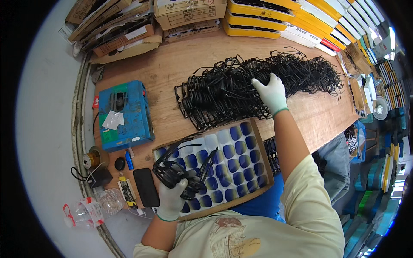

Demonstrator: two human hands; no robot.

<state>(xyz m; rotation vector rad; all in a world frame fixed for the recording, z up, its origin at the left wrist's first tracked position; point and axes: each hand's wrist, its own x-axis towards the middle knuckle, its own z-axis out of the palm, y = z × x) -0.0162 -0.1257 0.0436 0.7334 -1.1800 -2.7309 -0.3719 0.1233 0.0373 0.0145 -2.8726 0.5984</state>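
My left hand [171, 198], in a white glove, is closed around a bundle of black eyeglass frames [180, 174], their temples sticking out in several directions. It is over the left part of a cardboard tray [267, 172] holding rows of blue-tinted lenses [233, 165] on white. A long heap of black eyeglass frames [219, 92] stretches across the table beyond the tray. At the heap's near side is my right hand [272, 92], also gloved, with thumb and forefinger spread over the frames. Its other fingers are partly hidden, and no frame shows within its grip.
A blue box-shaped device [124, 133] stands on the wooden table [165, 56] at left. Near it lie a black phone [146, 188], a blue lighter [128, 159], a tape roll [91, 160] and a plastic bottle [92, 210]. Cardboard boxes [189, 15] and yellow boxes [254, 21] line the back.
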